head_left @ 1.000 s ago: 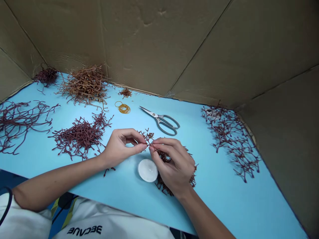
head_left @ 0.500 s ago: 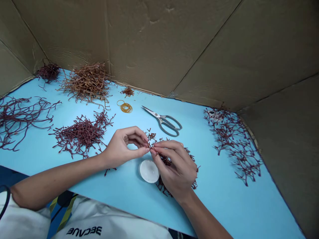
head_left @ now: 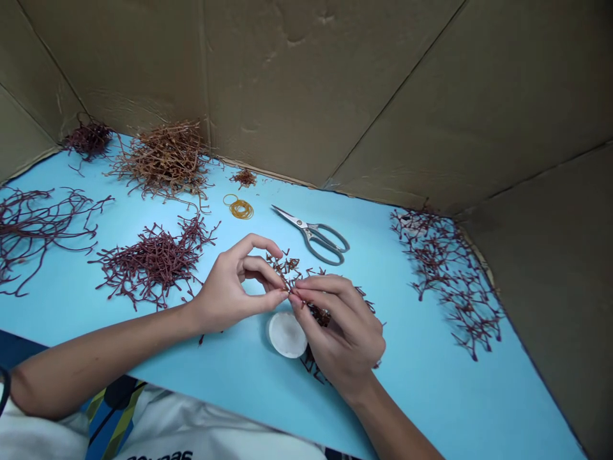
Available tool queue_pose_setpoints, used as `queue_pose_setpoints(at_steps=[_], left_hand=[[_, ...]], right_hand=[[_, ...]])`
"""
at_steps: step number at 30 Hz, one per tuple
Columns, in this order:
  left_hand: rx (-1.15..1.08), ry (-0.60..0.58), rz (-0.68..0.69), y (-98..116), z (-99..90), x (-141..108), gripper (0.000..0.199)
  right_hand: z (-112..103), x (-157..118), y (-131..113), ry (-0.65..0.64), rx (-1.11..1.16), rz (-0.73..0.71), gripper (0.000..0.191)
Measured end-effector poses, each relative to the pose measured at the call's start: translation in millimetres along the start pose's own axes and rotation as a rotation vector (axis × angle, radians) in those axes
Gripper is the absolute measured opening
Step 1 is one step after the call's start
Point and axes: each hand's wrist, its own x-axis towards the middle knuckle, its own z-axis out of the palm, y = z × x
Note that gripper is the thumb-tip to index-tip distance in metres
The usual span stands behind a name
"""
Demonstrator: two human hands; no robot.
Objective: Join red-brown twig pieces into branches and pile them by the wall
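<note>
My left hand and my right hand meet above the blue sheet, their fingertips pinching a small sprig of dark red branching seaweed from either side. More of the seaweed, a loose tangle, lies partly hidden under my right palm. A round white dish sits just below my fingertips, touching neither hand. Its contents cannot be made out.
Steel scissors with grey handles and a small coil of yellow rubber bands lie beyond my hands. Several heaps of red and brown seaweed lie left and right. Cardboard walls enclose the far sides.
My hands have shifted slightly toward the lower right, and my left fingers have opened a little wider around the sprig. The view has tilted up, lowering the shirt in the frame.
</note>
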Motion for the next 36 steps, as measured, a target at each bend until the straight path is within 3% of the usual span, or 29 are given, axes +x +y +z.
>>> queue_pose_setpoints(at_steps=[9,16,20,22,26,32,36], left_hand=[[0.079,0.01,0.022,-4.8,3.7,-1.8,0.052],[0.136,0.026,0.061,-9.5,6.9,-6.7,0.053],[0.232,-0.021,0.099,-9.6,1.9,-5.3,0.062],[0.327,-0.071,0.149,-9.9,-5.0,-0.9,0.06],[0.687,-0.136,0.359,-15.3,-21.8,10.1,0.025],[1.089,-0.297,0.541,-26.5,-23.6,10.3,0.029],[1.256,-0.316,0.548,-28.8,-14.3,7.2,0.026]], right_hand=[[2.8,2.4,-2.6,0.007,0.136,0.24,0.014],[8.2,-0.4,-5.0,-0.008,0.141,0.284,0.011],[8.2,-1.0,1.6,-0.009,0.176,0.315,0.011],[6.1,0.0,7.2,0.022,0.192,0.336,0.01],[0.9,-0.3,19.1,0.102,0.193,0.379,0.01],[0.0,-8.0,26.0,0.151,0.096,0.272,0.01],[-1.8,-7.9,24.8,0.1,0.088,0.248,0.014]])
